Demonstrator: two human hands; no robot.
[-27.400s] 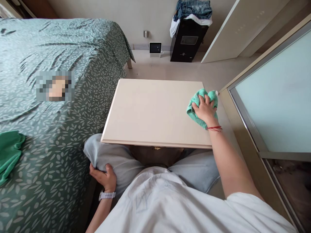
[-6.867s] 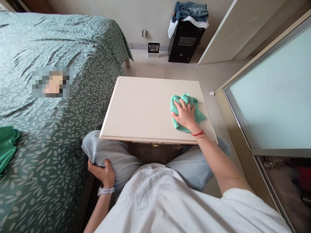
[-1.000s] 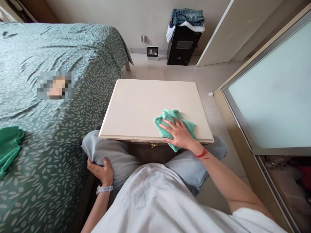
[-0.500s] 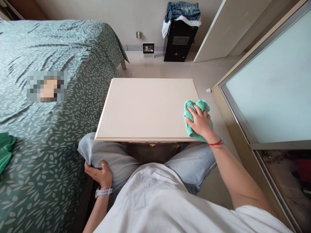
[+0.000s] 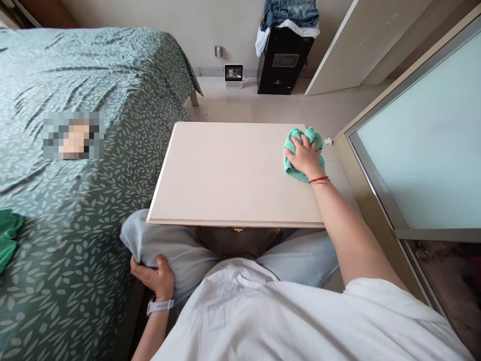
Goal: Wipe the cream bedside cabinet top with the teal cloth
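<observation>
The bed [image 5: 75, 165], with its green leaf-pattern cover, lies just to the left of the cream table [image 5: 229, 170], and the frosted glass door [image 5: 424, 145] stands just to the right of the table. The table top is bare except at its far right corner, where the teal cloth [image 5: 300, 173] lies.

A risk, as I judge it: the cloth is at the very edge of the table, close to the glass door frame. If the hand pushes further right or further away, the cloth may slide off the corner and fall to the floor [image 5: 330, 113], or the knuckles may knock against the frame. The person also leans forward with a long stretched arm, so hard pressure at that corner could tip or shift the light table, which stands over the person's knees. Behind the table, against the wall, a black cabinet [image 5: 283, 62] and a small screen device [image 5: 233, 75] stand well apart from the wiping.

The right hand [image 5: 303, 156] is curled over the bunched cloth, fingers bent and gripping it, and presses it down on the far right corner of the table. A red string sits on its wrist. The left hand [image 5: 154, 276] is below the near left corner of the table; it rests half open on the left knee, thumb up on the light trousers, holding nothing. A watch is on its wrist.
</observation>
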